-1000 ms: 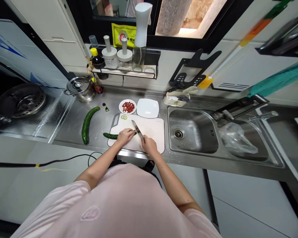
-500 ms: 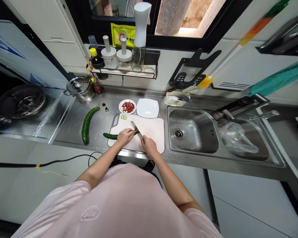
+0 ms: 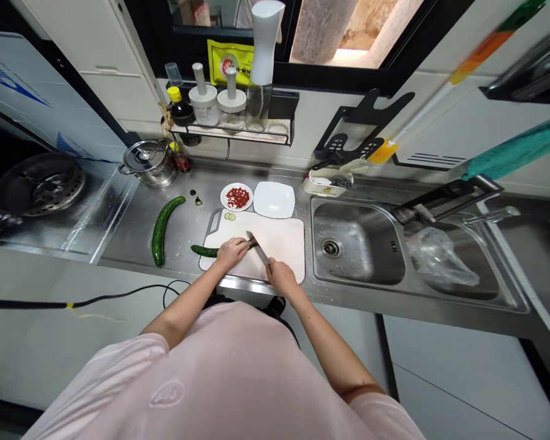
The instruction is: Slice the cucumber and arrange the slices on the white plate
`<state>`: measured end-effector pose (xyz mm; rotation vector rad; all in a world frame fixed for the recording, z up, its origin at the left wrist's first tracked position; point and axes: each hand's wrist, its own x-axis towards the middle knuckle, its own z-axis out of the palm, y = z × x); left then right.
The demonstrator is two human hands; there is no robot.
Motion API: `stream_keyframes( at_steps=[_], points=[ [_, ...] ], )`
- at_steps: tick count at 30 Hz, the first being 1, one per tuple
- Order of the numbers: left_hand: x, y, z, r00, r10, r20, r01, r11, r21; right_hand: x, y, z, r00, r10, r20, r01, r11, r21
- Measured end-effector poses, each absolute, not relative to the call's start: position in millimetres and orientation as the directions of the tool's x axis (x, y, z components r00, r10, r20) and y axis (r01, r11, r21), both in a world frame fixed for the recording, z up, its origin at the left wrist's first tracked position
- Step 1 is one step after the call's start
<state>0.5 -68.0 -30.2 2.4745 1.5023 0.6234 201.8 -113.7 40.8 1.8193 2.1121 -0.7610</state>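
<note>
My left hand presses a cucumber down on the white cutting board, its fingers wrapped over the right part. The cucumber's left end juts past the board's edge. A kitchen knife is gripped in my right hand, its blade slanting up and left across the cucumber's right end, beside my left fingertips. Two or so thin cucumber slices lie at the board's upper left corner. Behind the board stand a white plate and a small dish of chopped red pieces.
Another whole cucumber lies on the steel counter to the left, near small cut-off ends. A lidded pot stands behind it. The sink is at the right; a seasoning rack hangs above.
My right hand and the knife have drawn slightly back, down and to the right. My left hand stays on the cucumber. The view has shifted a little.
</note>
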Motion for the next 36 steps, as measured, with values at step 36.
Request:
stream_keyframes(
  at_steps=[36],
  points=[
    [0.8, -67.3, -29.3, 0.39, 0.889, 0.238, 0.786, -0.457, 0.417, 190.2, -100.6, 40.6, -0.2, 0.839, -0.506, 0.969, 0.095, -0.226]
  ],
)
